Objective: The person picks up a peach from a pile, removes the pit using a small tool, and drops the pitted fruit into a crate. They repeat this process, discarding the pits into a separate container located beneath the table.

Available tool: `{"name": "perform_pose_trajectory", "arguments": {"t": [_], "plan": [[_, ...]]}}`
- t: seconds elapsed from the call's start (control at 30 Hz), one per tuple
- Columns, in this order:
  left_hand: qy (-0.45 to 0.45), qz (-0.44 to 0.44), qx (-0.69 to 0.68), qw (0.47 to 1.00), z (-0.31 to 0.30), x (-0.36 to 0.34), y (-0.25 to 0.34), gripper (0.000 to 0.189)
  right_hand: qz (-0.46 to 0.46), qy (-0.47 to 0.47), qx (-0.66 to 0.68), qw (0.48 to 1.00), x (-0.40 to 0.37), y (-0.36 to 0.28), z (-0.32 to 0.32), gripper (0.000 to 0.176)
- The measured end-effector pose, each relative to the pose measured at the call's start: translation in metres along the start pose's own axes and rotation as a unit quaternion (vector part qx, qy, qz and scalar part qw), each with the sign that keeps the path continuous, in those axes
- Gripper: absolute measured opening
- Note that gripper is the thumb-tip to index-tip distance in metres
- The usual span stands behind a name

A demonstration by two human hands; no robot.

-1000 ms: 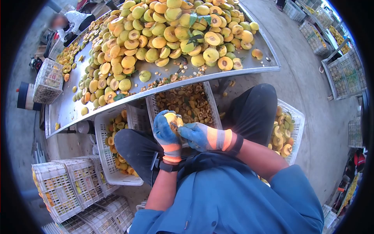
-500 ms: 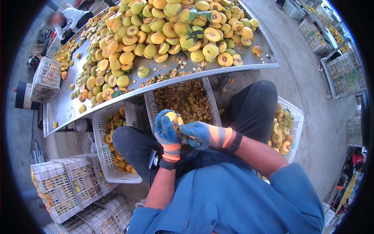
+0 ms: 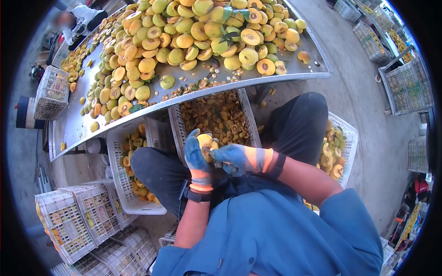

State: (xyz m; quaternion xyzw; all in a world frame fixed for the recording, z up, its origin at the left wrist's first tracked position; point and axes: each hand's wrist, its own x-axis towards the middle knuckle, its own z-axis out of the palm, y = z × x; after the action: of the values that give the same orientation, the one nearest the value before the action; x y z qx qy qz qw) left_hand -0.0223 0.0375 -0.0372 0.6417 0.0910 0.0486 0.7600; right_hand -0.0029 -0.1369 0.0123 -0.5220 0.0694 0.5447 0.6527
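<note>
My left hand (image 3: 197, 152), in a blue and orange work glove, is closed around a yellow peach half (image 3: 206, 145). The cut face with its brown hollow points toward my right hand (image 3: 235, 158), which wears a matching glove. Its fingers are pinched on a small thin tool (image 3: 208, 150), mostly hidden by the glove, whose tip meets the fruit's cut face. Both hands are above my lap, just in front of a white crate (image 3: 251, 120) of peach scraps and brown pits.
A metal table (image 3: 304, 69) carries a big heap of halved peaches (image 3: 184, 41). Crates of peaches stand by my left (image 3: 120, 184) and right (image 3: 352, 138) knees. Stacked crates (image 3: 69, 225) are at lower left. Another person (image 3: 85, 23) is at the table's far left.
My left hand has turned the peach half so more of its cut face shows. My right hand's fingertips and the tool have shifted slightly against it.
</note>
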Motion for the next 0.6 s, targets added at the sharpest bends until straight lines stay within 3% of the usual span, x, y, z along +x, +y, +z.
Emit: {"name": "perform_pose_trajectory", "arguments": {"t": [0.03, 0.17, 0.37, 0.6], "plan": [[0.019, -0.127, -0.185, 0.974, 0.004, 0.001, 0.003, 0.045, -0.006, -0.003, 0.020, 1.000, 0.000, -0.002, 0.000, 0.045], [0.102, -0.206, -0.361, 0.904, 0.026, -0.008, 0.018, 0.048, -0.002, 0.004, 0.035, 0.999, 0.008, 0.007, 0.000, 0.046], [0.069, -0.134, -0.219, 0.964, 0.023, -0.008, 0.007, 0.054, -0.005, -0.014, 0.043, 0.999, -0.007, 0.004, 0.007, 0.045], [0.058, -0.123, -0.226, 0.965, 0.021, -0.009, -0.007, 0.056, 0.006, -0.002, 0.005, 1.000, -0.005, 0.008, 0.006, 0.045]]}}
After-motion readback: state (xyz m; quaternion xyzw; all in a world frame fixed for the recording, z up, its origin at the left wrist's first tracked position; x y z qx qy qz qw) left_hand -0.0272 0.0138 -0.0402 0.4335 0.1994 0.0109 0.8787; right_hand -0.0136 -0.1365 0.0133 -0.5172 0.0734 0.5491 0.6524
